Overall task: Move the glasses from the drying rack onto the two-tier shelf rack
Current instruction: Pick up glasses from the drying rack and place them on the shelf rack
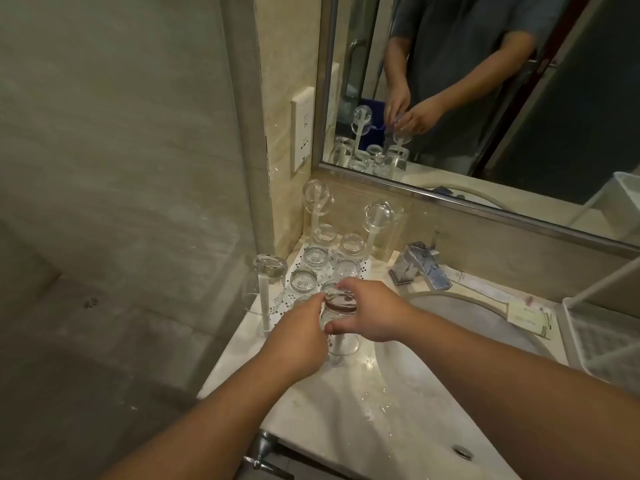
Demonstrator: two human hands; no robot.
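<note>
both hands grasping upturned glass (341, 327), left hand (298, 336), right hand (372, 311), drying rack (294, 271) behind

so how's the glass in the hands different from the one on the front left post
The held glass is gripped by the left hand and right hand; the post glass is untouched. The held glass sits near the sink; the post glass stands at the rack's left edge. Both are clear and upside down.
</note>
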